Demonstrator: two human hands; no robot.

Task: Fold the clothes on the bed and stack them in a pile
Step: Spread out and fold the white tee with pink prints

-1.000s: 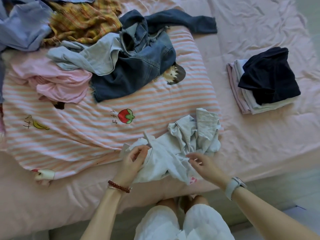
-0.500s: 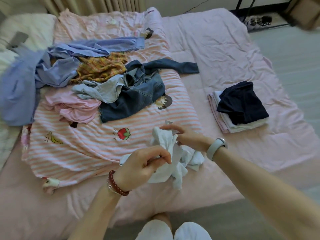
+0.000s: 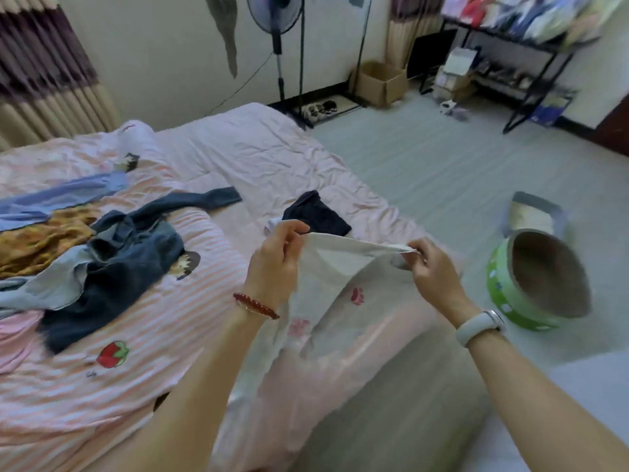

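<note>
A thin white garment (image 3: 337,301) with small pink paw prints hangs in the air over the bed's near edge. My left hand (image 3: 275,264) pinches its top edge at the left and my right hand (image 3: 430,272) pinches the same edge at the right, stretching it taut. Behind the garment, the folded pile (image 3: 316,216) with a dark navy piece on top lies on the pink sheet (image 3: 258,155). Unfolded clothes lie at the left: denim pieces (image 3: 132,253), a yellow plaid shirt (image 3: 37,240), a lilac shirt (image 3: 61,195) and a pink piece (image 3: 13,335).
A striped pink blanket (image 3: 136,335) with a strawberry print covers the bed's left half. On the floor at the right stand a green round tub (image 3: 537,284) and a small bin (image 3: 531,212). A fan (image 3: 277,39), a cardboard box (image 3: 381,81) and a black rack (image 3: 531,63) stand further back.
Both hands have lifted the crumpled white garment off the bed and pulled it open between them. The camera view has tilted up toward the room.
</note>
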